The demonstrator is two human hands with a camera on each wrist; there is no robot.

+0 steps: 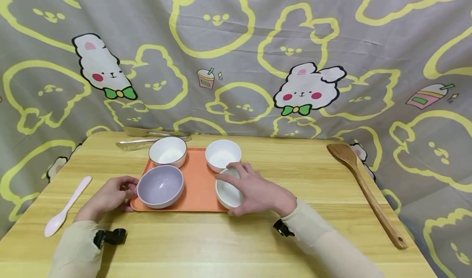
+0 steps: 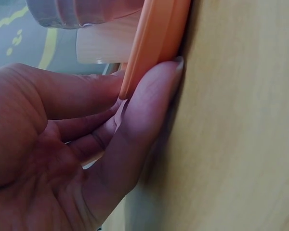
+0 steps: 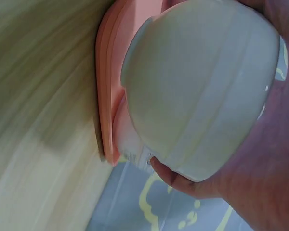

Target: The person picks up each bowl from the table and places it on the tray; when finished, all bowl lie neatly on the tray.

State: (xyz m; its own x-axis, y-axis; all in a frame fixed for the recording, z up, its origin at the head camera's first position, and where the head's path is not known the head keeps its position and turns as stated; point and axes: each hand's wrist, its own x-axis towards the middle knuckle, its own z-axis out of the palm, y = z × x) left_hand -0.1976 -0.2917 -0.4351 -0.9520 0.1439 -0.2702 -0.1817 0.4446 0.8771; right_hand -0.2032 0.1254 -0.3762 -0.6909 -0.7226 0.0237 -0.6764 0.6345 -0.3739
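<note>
An orange tray (image 1: 199, 184) lies on the table with bowls at its corners. My left hand (image 1: 114, 194) pinches the tray's left edge near the front corner; the left wrist view shows the tray rim (image 2: 151, 41) between thumb and finger. Beside that hand is a purple bowl (image 1: 160, 188). At the tray's front right, my right hand (image 1: 259, 190) grips a pale off-white bowl (image 3: 197, 91) by its sides, fingers and thumb spread around the rim. Two white bowls, one at back left (image 1: 167, 152) and one at back right (image 1: 223, 155), stand behind.
A pink spoon (image 1: 68, 207) lies left of the tray. Metal tongs (image 1: 136, 143) rest at the back left, partly behind a bowl. On the right is a long wooden spatula (image 1: 365, 188). A patterned cloth (image 1: 236, 65) hangs behind the wooden table (image 1: 206, 245).
</note>
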